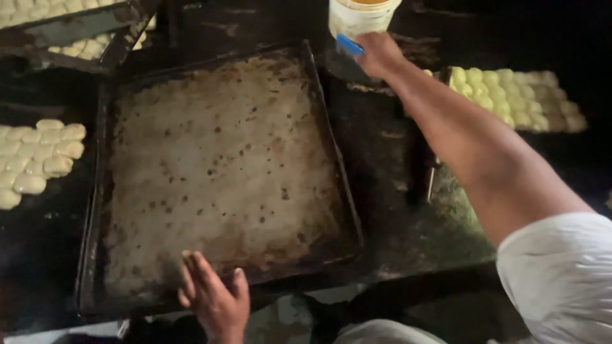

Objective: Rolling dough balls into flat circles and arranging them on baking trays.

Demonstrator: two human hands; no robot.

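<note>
Tray [95,191] in the middle, left hand [213,299] flat on its near edge. Behind its far right corner, bucket [360,16], right hand [377,54] against it. Dough rows [38,159] left of tray, more dough [516,99] right, further trays [76,28] far left.

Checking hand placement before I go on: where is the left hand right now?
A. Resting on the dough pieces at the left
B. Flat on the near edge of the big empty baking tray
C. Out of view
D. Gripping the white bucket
B: the left hand lies open, fingers spread, on the near rim of the stained baking tray, while the right hand reaches the white bucket.
</note>
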